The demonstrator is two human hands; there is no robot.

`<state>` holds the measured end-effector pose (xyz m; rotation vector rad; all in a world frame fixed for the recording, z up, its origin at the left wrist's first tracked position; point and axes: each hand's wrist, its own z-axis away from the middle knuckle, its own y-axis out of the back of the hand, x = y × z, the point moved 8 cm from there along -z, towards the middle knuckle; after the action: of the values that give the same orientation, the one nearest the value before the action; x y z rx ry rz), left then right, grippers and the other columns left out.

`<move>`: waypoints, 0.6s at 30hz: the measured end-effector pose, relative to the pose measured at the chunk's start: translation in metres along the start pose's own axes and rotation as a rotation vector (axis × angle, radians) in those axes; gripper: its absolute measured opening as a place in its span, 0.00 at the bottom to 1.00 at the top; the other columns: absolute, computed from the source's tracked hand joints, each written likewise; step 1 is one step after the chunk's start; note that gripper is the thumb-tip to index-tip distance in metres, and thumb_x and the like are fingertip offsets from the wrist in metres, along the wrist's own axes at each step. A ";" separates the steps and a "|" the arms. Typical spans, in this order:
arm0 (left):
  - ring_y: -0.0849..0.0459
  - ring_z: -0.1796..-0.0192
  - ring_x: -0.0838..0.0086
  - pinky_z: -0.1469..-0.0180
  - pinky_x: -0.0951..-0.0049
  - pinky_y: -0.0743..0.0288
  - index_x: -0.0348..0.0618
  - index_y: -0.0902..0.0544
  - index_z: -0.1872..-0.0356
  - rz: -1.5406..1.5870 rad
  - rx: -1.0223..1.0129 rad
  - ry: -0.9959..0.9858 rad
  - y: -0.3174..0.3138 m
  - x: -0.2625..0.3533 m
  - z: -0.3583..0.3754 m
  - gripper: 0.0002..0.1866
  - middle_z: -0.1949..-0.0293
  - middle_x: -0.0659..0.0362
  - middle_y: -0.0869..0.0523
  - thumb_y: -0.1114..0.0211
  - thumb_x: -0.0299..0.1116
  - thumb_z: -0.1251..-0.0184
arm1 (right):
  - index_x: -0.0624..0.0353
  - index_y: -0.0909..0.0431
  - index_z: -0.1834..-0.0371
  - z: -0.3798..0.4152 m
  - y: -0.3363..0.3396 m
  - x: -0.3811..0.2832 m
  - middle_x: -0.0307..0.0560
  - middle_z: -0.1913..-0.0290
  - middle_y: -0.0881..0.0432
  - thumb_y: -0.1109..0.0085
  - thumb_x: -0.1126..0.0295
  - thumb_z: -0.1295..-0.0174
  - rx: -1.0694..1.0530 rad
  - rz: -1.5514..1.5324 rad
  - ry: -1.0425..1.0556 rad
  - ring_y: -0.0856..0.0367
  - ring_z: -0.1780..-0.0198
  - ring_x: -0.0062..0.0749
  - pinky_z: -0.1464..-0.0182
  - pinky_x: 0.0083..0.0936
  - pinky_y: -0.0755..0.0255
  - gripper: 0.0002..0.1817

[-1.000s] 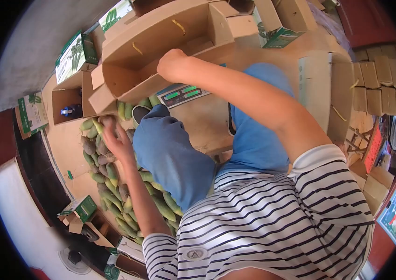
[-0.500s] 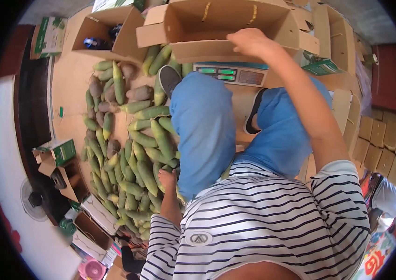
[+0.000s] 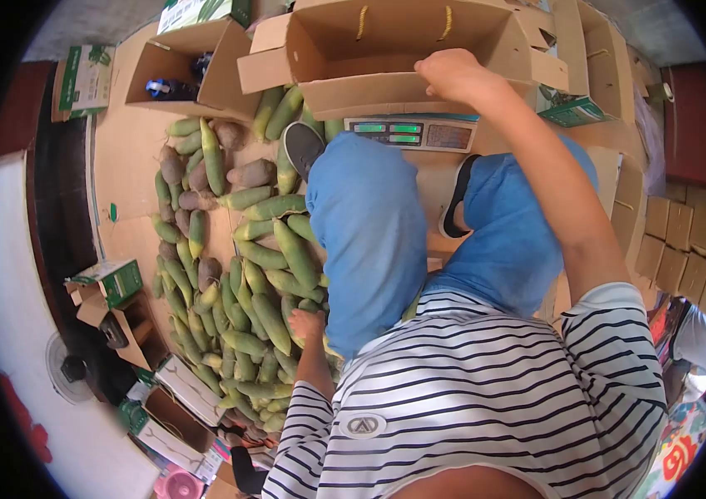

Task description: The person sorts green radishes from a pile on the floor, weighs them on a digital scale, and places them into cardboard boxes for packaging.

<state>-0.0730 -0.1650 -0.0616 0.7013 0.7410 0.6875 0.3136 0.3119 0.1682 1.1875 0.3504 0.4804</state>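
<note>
My left hand [image 3: 307, 323] is low among the long green radishes [image 3: 270, 320], beside my left knee. Its fingers look curled, but what they hold, if anything, is hidden. My right hand [image 3: 453, 73] is closed at the near edge of an open cardboard box [image 3: 361, 96]; whether it grips the flap or something small, I cannot make out. That box has yellow rope handles and stands over a digital scale [image 3: 448, 135] with lit green displays. Several brownish-purple roots [image 3: 251, 173] lie among the radishes.
Left of the big box stands another open carton [image 3: 149, 71] with dark bottles inside. A further box [image 3: 598, 66] is at the right, and brown cartons [image 3: 677, 224] are stacked far right. A fan [image 3: 66, 366] and opened boxes [image 3: 186, 387] line the left side. My shoe [image 3: 303, 150] is near the radishes.
The view has shifted slightly. My left hand has shifted slightly right among the radishes, and my right hand stays at the box's near edge with its fingers drawn in more.
</note>
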 end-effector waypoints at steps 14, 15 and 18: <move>0.26 0.51 0.50 0.52 0.55 0.29 0.38 0.27 0.56 0.143 0.177 -0.353 0.023 0.028 0.005 0.31 0.54 0.47 0.28 0.27 0.43 0.61 | 0.59 0.21 0.66 0.022 0.014 0.024 0.50 0.66 0.18 0.39 0.69 0.49 0.058 -0.061 0.088 0.20 0.59 0.46 0.57 0.38 0.26 0.09; 0.27 0.52 0.50 0.52 0.55 0.29 0.37 0.27 0.54 0.241 0.260 -0.432 0.045 0.035 0.012 0.32 0.55 0.47 0.28 0.26 0.42 0.61 | 0.59 0.21 0.66 0.022 0.014 0.024 0.50 0.66 0.18 0.39 0.69 0.49 0.074 -0.053 0.091 0.20 0.59 0.46 0.57 0.38 0.26 0.09; 0.28 0.53 0.52 0.50 0.56 0.32 0.33 0.28 0.51 0.587 0.415 -0.573 0.121 0.056 0.025 0.34 0.56 0.47 0.29 0.25 0.41 0.60 | 0.59 0.20 0.68 0.023 0.016 0.021 0.49 0.68 0.18 0.39 0.70 0.50 0.118 -0.030 0.112 0.20 0.60 0.45 0.58 0.38 0.26 0.08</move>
<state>-0.0593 -0.0607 0.0244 1.4559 0.1281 0.8108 0.3404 0.3099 0.1906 1.2707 0.4980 0.5069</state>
